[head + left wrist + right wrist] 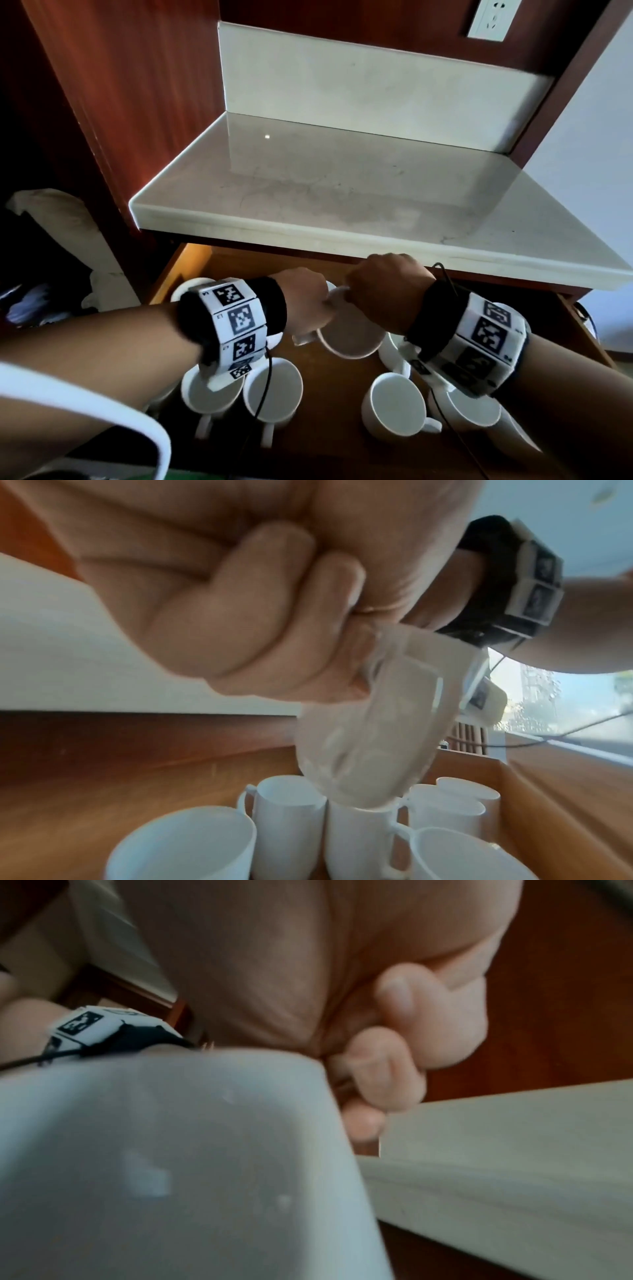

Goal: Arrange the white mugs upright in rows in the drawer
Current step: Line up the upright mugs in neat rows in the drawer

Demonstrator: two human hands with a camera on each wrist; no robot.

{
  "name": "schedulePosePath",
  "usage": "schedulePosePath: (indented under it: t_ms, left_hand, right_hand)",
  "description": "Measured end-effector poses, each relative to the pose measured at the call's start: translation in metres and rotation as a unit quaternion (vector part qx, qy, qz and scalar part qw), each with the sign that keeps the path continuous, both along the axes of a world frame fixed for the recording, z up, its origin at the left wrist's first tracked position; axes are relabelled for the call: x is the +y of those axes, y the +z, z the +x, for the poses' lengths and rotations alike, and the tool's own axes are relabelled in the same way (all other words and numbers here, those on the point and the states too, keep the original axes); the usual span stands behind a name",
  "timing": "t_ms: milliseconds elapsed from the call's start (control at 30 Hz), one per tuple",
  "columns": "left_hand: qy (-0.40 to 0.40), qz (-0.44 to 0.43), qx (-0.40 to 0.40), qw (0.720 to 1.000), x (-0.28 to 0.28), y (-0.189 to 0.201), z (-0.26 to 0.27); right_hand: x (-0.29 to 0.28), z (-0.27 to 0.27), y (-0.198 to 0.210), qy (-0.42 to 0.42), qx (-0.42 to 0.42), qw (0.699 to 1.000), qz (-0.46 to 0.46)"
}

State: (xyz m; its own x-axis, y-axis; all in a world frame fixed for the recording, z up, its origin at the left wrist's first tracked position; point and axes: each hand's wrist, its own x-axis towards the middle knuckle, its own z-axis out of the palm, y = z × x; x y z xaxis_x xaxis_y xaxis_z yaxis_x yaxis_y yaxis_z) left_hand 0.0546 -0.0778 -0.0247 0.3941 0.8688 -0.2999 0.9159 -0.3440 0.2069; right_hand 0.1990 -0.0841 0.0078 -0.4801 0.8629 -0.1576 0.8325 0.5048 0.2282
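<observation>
White mug (349,334) lifted above open drawer (534,308), just below counter (342,192) edge. Left hand (306,301) and right hand (387,291) both curled onto it, near handle. Placing step, probably; next: lowering upright beside standing mugs (272,389).

Wrist bands (236,318) — coded square markers, tiny edge characters unreadable

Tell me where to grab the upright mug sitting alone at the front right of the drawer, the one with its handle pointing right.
Take that mug by its handle, coming in from the right with the right hand. It stands upright, mouth open upward, handle facing right; the head view shows bare drawer floor on its left.
</observation>
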Motion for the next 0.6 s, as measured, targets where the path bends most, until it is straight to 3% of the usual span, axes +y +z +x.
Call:
schedulePosePath:
  t_ms: [100, 200, 267, 367, 600]
  left_hand:
    - [0.119, -0.057, -0.093, 0.987, 0.0, -0.006, 0.005]
    - [0.172, -0.145, -0.179, 0.958, -0.007, -0.006, 0.004]
    - [0.151, -0.154, -0.147, 0.965, -0.009, 0.0, 0.002]
    - [0.126, -0.076, -0.074, 0.986, -0.003, 0.009, -0.006]
    - [0.108, -0.047, -0.04, 0.992, 0.0, -0.005, -0.032]
  right_hand:
    - [0.001, 0.012, -0.001, -0.106, 0.081, 0.991, -0.033]
    - [0.008, 0.023, -0.017, -0.119, 0.097, 0.984, -0.087]
    - [0.013, 0.024, -0.029, -0.082, 0.057, 0.99, -0.102]
    - [0.017, 0.019, -0.051, -0.042, 0.003, 0.991, -0.128]
    - [0.019, -0.003, -0.096, -0.003, -0.08, 0.981, -0.175]
